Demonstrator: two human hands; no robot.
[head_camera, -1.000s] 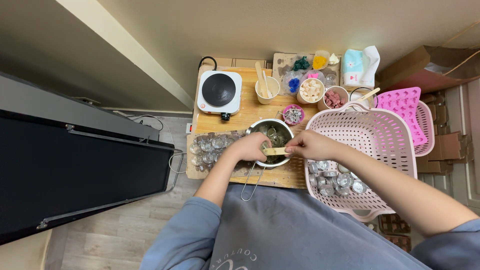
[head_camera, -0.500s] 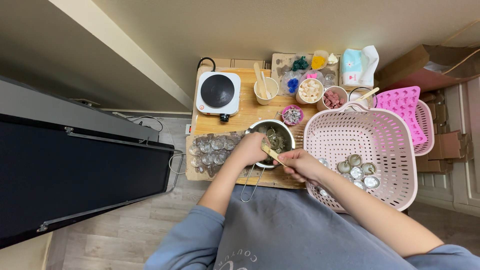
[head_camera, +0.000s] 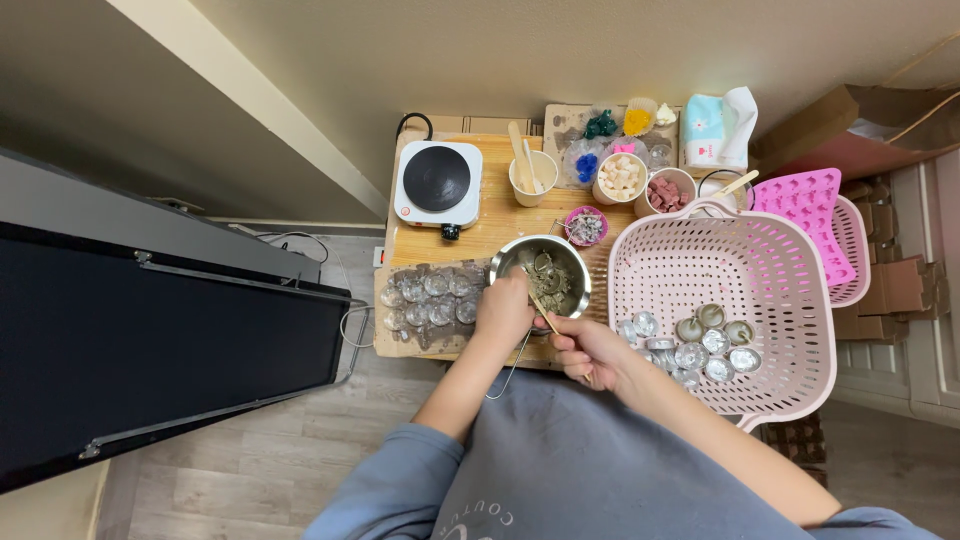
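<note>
A small steel saucepan (head_camera: 578, 268) with greyish scraps inside sits on a low wooden table (head_camera: 495, 222). My left hand (head_camera: 503, 312) grips the pan's near rim, above its wire handle (head_camera: 505, 372). My right hand (head_camera: 583, 347) holds a flat wooden stick (head_camera: 543, 307) whose tip reaches into the pan. To the left of the pan lies a board (head_camera: 428, 300) covered with several small clear cups.
A pink slotted basket (head_camera: 745, 270) at the right holds several metal tealight cups. At the back stand a white hotplate (head_camera: 437, 182), paper cups with wax pieces, a pink mould (head_camera: 808, 205) and a tissue pack. A dark treadmill (head_camera: 150, 340) fills the left.
My right hand has drawn back toward me with the stick, now angled into the pan. My left hand slid to the pan's near rim.
</note>
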